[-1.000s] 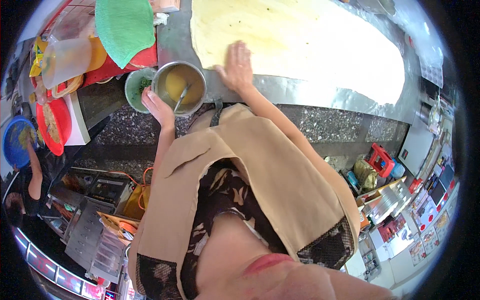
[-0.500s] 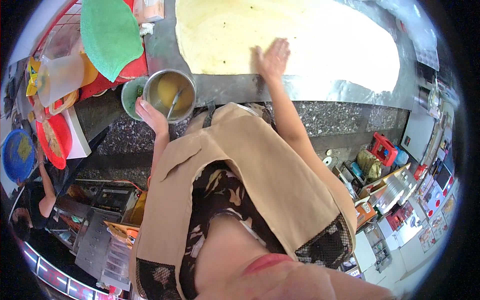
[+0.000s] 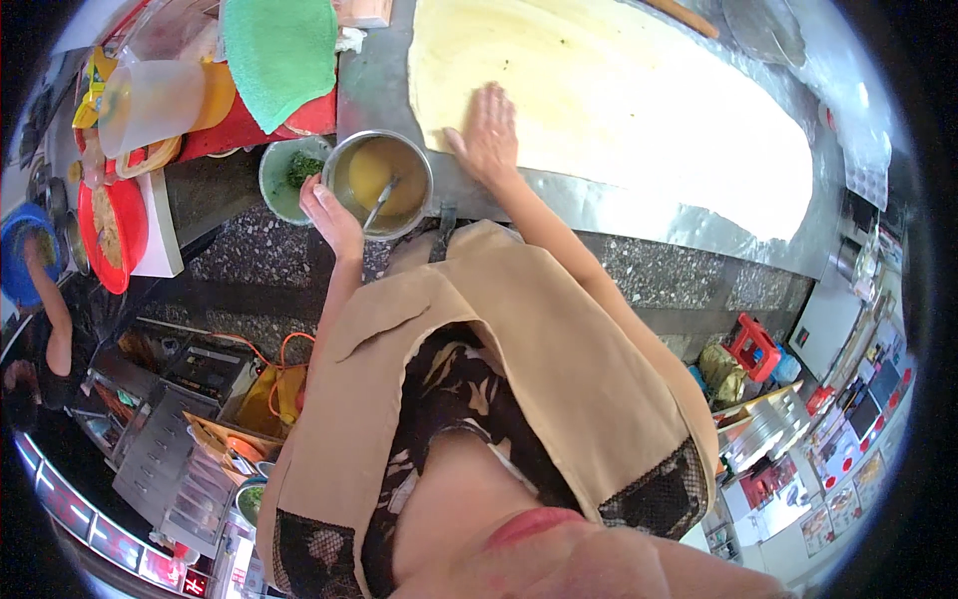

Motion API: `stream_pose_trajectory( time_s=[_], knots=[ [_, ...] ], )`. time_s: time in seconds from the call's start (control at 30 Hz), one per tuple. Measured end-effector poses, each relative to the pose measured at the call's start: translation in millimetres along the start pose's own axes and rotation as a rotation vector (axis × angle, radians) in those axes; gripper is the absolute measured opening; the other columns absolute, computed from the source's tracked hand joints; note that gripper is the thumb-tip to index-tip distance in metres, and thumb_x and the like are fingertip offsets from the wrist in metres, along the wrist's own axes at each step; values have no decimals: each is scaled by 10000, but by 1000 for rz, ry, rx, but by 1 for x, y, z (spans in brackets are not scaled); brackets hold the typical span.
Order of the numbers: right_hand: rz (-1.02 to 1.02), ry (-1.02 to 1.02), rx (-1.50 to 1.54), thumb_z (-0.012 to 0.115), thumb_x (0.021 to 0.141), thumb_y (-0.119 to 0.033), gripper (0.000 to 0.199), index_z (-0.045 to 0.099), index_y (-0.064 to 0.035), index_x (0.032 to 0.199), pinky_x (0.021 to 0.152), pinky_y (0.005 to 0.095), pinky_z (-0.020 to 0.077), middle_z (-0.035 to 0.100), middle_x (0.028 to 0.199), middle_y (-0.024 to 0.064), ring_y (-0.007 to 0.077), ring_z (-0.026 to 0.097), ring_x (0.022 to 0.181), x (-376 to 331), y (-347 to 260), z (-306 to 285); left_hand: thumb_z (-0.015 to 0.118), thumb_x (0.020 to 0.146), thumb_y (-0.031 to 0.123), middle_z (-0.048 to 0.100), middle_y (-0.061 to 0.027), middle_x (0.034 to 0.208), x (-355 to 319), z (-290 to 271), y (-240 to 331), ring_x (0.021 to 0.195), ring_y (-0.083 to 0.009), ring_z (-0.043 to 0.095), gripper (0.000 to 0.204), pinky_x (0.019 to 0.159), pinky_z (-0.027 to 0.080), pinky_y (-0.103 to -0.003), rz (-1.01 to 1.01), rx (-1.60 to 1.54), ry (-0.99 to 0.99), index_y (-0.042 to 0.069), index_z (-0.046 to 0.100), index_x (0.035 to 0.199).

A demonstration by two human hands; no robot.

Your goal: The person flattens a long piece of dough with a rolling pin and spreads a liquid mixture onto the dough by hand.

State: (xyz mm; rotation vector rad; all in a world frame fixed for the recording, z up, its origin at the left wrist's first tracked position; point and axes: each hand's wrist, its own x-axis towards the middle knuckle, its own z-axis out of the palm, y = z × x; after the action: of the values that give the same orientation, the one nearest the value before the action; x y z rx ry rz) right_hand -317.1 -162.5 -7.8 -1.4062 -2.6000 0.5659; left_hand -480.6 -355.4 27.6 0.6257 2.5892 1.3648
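Note:
My right hand (image 3: pixel 487 135) lies flat, fingers apart, on the near left part of a long pale sheet of dough (image 3: pixel 639 110) spread over a metal counter (image 3: pixel 639 215). My left hand (image 3: pixel 329 215) grips the near rim of a round steel bowl (image 3: pixel 379 185) holding yellow liquid, with a spoon handle (image 3: pixel 381 200) standing in it. The bowl sits at the counter's near left corner. A small green bowl of chopped herbs (image 3: pixel 292 175) stands just left of my left hand.
A green cloth (image 3: pixel 279 50) lies on a red tray at the back left, beside a clear plastic jug (image 3: pixel 150 100). A red plate (image 3: pixel 105 225) sits at the far left. Another person (image 3: pixel 45 319) stands at the left. A red stool (image 3: pixel 753 344) stands on the floor, right.
My right hand has slid left across the dough toward the steel bowl. My left hand has kept hold of the bowl's rim.

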Motion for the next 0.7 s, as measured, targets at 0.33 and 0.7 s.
stream_pose_trajectory(
  time_s=[0.33,0.7],
  knots=[
    [-422,-45,-97,379,897,-625,859,225,12,1452,1171,416,136,204,1529,179,307,177,1424,76,-27,15,352,1000,274,450,-221,1247,0,-2,-1,1160,-356,435,392,1010,331,-444,20,56,-2,-38,477,1201],
    [-187,53,-191,391,878,-622,862,232,-1,1455,1174,414,118,208,1528,187,309,152,1433,155,151,-70,302,1007,372,474,-229,1228,1,-2,-18,1172,-369,423,487,1016,316,-473,41,200,20,-29,478,1221]
  ],
)
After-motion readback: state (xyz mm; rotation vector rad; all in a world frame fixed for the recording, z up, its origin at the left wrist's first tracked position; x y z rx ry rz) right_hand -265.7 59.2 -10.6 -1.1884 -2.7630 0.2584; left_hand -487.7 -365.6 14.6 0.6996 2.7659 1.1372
